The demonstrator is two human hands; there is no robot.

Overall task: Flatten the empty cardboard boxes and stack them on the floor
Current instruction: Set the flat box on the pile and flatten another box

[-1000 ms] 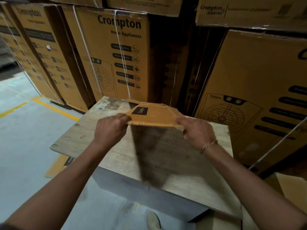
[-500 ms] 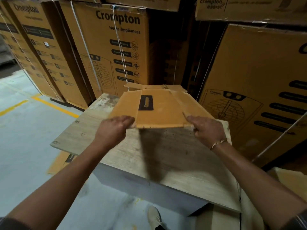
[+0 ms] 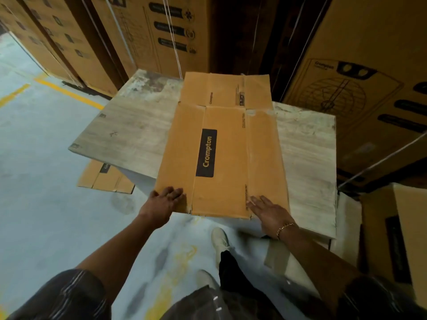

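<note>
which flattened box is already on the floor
The floor box poking out beneath the table; the tabletop box lies under the left hand and right hand.

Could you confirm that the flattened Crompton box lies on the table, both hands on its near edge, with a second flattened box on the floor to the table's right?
Not quite: the head view shows the second flattened box on the floor at the table's left, partly under it. The Crompton box does lie on the table, left hand and right hand on its near edge.

Stacked cartons (image 3: 150, 31) close off the table (image 3: 129, 125) behind and right; open floor (image 3: 34, 192) lies left.
</note>
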